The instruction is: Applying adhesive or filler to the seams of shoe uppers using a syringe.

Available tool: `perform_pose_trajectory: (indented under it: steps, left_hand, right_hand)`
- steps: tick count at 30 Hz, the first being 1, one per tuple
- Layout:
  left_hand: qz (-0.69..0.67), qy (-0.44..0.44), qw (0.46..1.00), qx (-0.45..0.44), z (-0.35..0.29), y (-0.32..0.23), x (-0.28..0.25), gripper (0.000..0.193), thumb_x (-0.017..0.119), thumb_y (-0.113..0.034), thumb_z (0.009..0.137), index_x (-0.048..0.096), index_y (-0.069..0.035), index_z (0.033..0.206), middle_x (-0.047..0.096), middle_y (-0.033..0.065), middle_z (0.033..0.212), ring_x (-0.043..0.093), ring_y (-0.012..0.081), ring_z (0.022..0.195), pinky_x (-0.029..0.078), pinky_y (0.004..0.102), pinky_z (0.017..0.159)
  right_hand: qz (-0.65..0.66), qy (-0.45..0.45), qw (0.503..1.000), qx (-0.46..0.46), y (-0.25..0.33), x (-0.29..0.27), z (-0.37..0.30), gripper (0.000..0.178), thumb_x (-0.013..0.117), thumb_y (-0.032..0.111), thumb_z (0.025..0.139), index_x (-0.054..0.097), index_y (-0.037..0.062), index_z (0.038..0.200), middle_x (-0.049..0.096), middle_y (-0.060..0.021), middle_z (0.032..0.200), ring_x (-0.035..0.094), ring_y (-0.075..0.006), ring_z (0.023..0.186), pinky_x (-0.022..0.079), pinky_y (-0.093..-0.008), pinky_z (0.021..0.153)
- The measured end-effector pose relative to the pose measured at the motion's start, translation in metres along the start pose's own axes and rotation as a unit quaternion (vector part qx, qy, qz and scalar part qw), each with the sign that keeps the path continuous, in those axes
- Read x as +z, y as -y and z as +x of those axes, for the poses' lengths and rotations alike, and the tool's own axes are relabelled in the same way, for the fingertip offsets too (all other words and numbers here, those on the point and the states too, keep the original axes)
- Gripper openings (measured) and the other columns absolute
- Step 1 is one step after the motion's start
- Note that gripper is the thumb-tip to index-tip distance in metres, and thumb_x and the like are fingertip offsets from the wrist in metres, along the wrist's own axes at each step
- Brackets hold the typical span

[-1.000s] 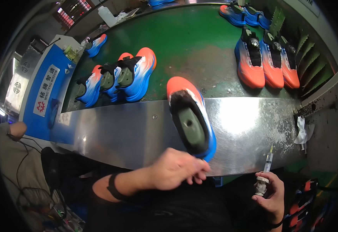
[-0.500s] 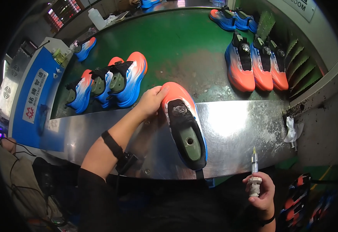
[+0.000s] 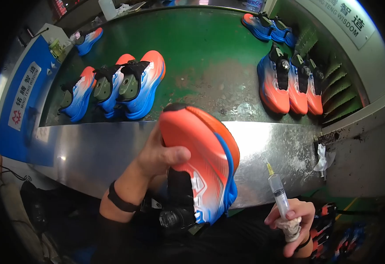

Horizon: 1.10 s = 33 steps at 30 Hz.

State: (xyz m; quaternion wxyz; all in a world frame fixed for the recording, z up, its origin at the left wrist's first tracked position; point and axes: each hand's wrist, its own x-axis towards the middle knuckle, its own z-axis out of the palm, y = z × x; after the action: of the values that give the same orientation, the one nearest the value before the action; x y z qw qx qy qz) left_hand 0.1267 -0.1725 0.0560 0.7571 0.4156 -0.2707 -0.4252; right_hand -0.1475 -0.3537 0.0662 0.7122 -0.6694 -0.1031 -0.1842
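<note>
My left hand [image 3: 155,156] grips an orange, white and blue sneaker [image 3: 201,152] by its toe, the thumb lying on the upper. The shoe is raised toward me and turned on its side. Its blue midsole and part of the orange outsole show, while its black collar and round dial [image 3: 177,218] face down and left. To its right, my right hand [image 3: 304,211] is closed round a clear syringe [image 3: 281,198] whose yellow-based needle points up and left. Whitish, crumpled material wraps the plunger end. Needle and shoe are apart.
Several similar sneakers [image 3: 144,90] stand on the green belt [image 3: 205,66] at the left, and more [image 3: 274,88] at the right by the hanging strip curtain [image 3: 337,94]. A metal ledge [image 3: 82,149] runs along the near side. Crumpled white paper [image 3: 321,158] hangs at its right end.
My left hand has lifted the sneaker off the metal ledge and rolled it from sole-down onto its side. My right hand has brought the syringe up and left, closer to the shoe.
</note>
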Motion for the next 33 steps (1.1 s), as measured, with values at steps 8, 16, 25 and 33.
perform_pose_trajectory:
  steps: [8, 16, 25, 33]
  left_hand:
    - [0.061, 0.025, 0.997, 0.048, -0.016, 0.001, -0.024, 0.081, 0.088, -0.022, 0.054, 0.04, -0.005, 0.117, 0.055, 0.0176, 0.112, 0.056, 0.0259, 0.103, 0.047, 0.0394, 0.087]
    - [0.086, 0.109, 0.986, 0.091, -0.024, -0.001, -0.024, 0.074, 0.087, -0.009, 0.056, 0.041, -0.007, 0.114, 0.055, 0.0184, 0.11, 0.056, 0.0259, 0.104, 0.048, 0.0396, 0.089]
    - [0.098, 0.122, 0.98, 0.119, -0.025, -0.005, -0.021, 0.074, 0.086, -0.009, 0.058, 0.041, -0.006, 0.116, 0.054, 0.0189, 0.11, 0.056, 0.0259, 0.104, 0.048, 0.0391, 0.09]
    - [0.09, 0.106, 0.985, 0.104, -0.027, -0.004, -0.022, 0.074, 0.085, -0.008, 0.059, 0.04, -0.006, 0.117, 0.054, 0.0183, 0.111, 0.056, 0.0249, 0.104, 0.047, 0.039, 0.09]
  right_hand:
    - [0.135, 0.063, 0.987, -0.052, -0.002, 0.042, 0.082, 0.054, 0.059, 0.058, 0.082, 0.044, 0.0119, 0.106, 0.065, -0.0133, 0.071, 0.049, -0.0191, 0.064, 0.039, -0.0367, 0.069]
    - [0.147, 0.046, 0.985, -0.081, -0.006, 0.072, 0.111, 0.05, 0.055, 0.061, 0.083, 0.049, 0.0146, 0.101, 0.065, -0.0099, 0.069, 0.044, -0.0182, 0.075, 0.031, -0.0363, 0.081]
    - [0.121, 0.051, 0.991, -0.03, 0.001, 0.069, 0.113, 0.051, 0.058, 0.059, 0.082, 0.053, 0.0129, 0.102, 0.066, -0.0115, 0.072, 0.046, -0.0184, 0.076, 0.032, -0.0363, 0.08]
    - [0.122, 0.026, 0.992, 0.003, 0.004, 0.07, 0.111, 0.052, 0.06, 0.058, 0.08, 0.056, 0.0117, 0.102, 0.066, -0.0161, 0.074, 0.047, -0.0196, 0.079, 0.031, -0.0377, 0.082]
